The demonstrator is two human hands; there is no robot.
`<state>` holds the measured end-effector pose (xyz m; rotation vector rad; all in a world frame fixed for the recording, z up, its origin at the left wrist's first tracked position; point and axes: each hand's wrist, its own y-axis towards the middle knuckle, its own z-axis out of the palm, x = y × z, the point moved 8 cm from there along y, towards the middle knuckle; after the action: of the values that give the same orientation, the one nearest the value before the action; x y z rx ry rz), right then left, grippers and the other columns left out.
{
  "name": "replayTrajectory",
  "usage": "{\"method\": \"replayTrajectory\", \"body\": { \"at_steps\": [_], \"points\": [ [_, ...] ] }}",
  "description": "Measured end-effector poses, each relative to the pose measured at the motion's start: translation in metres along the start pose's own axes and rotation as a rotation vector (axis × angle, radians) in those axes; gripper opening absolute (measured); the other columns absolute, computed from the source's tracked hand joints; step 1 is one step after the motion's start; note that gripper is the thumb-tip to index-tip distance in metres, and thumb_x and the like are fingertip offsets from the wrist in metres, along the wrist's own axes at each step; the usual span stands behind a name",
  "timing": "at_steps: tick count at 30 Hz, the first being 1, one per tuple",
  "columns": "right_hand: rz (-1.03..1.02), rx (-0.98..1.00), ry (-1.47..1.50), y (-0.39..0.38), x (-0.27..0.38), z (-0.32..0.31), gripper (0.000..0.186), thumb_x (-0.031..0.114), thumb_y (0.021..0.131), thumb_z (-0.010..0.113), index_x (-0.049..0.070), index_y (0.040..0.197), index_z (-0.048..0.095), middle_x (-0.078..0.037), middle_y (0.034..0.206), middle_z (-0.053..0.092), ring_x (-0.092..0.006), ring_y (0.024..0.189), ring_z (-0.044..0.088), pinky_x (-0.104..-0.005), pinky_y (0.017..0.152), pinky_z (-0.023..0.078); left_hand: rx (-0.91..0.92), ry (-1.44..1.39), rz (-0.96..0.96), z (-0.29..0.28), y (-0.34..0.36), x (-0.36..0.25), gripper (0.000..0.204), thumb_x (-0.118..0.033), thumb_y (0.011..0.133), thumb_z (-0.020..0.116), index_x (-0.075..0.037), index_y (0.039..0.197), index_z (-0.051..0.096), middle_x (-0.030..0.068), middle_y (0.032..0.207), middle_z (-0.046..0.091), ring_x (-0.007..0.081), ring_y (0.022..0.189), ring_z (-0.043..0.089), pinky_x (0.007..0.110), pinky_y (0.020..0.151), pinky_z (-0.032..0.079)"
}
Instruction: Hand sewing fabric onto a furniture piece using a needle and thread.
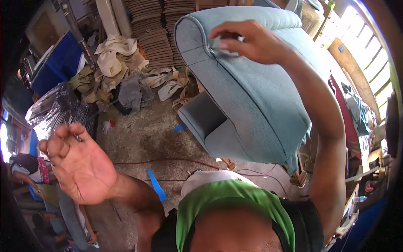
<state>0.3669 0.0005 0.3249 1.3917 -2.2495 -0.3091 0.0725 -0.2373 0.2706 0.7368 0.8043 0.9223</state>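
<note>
A light blue upholstered sofa (260,105) stands in front of me, with dark piping along the edge of its arm. My right hand (249,42) is over the top of that arm by the piped seam, thumb and fingers bent together. Something small and greyish blue shows blurred at its fingertips, and I cannot make out what it is. Off to the left, my left hand (86,168) is raised with its palm showing and its fingers loosely curled. Nothing lies in it, and it is well away from the sofa.
Fabric scraps (115,63) are heaped on the floor at the far left, before stacked brown slats (149,33). A plastic-wrapped bundle (63,107) stands nearby. A red hose (168,159) crosses the floor beside a blue strip (156,185). Another person (27,166) is at the left edge.
</note>
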Motion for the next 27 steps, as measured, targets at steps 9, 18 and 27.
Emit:
{"method": "replayTrajectory", "body": {
  "at_steps": [9, 18, 27],
  "points": [
    [-0.355, -0.023, -0.218, -0.018, 0.033, 0.019, 0.018, 0.023, 0.087, 0.075, 0.009, 0.098, 0.071, -0.007, 0.085, 0.066, -0.0263, 0.079, 0.067, -0.0394, 0.072, 0.055, 0.065, -0.084, 0.028, -0.013, 0.004, 0.009, 0.053, -0.032, 0.102, 0.046, 0.003, 0.141, 0.046, 0.0179, 0.144, 0.052, 0.0323, 0.135, 0.044, 0.049, 0.109, 0.03],
    [-0.194, 0.143, 0.038, -0.035, 0.072, 0.036, 0.018, 0.017, 0.093, 0.063, 0.002, 0.084, 0.058, -0.015, 0.082, 0.058, -0.0355, 0.079, 0.058, -0.0464, 0.068, 0.046, 0.049, 0.111, 0.074, -0.006, -0.003, 0.04, 0.052, -0.031, 0.098, 0.049, 0.004, 0.137, 0.047, 0.0185, 0.129, 0.056, 0.0327, 0.119, 0.054, 0.05, 0.105, 0.037],
    [-0.31, -0.066, 0.567, -0.182, 0.185, -0.093, 0.016, 0.019, 0.098, 0.058, 0.006, 0.089, 0.06, -0.009, 0.093, 0.064, -0.0245, 0.092, 0.062, -0.037, 0.081, 0.051, 0.727, 0.863, 0.1, 0.172, -0.041, 0.156, 0.053, -0.019, 0.086, 0.071, -0.005, 0.135, 0.056, 0.0173, 0.138, 0.054, 0.0297, 0.127, 0.051, 0.048, 0.111, 0.035]
  ]
}}
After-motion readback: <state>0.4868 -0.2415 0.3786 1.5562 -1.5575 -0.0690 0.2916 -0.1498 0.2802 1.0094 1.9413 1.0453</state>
